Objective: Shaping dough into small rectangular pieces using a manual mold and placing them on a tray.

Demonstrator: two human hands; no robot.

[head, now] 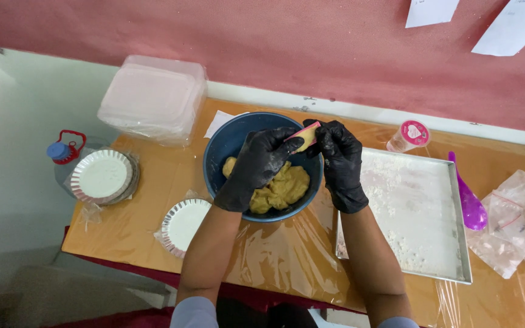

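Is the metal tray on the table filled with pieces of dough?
No, the metal tray holds only a dusting of white flour; the dough sits in the blue bowl.

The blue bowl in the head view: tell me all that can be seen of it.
The blue bowl is round and deep, dark blue inside, with a paler blue rim; it looks like plastic. It stands upright on the orange table, which is covered in clear film, left of the floured metal tray. Lumpy yellow dough lies in its bottom. The left hand and right hand, both in black gloves, are over it, pinching a small pink-edged piece above its far rim and hiding part of it.
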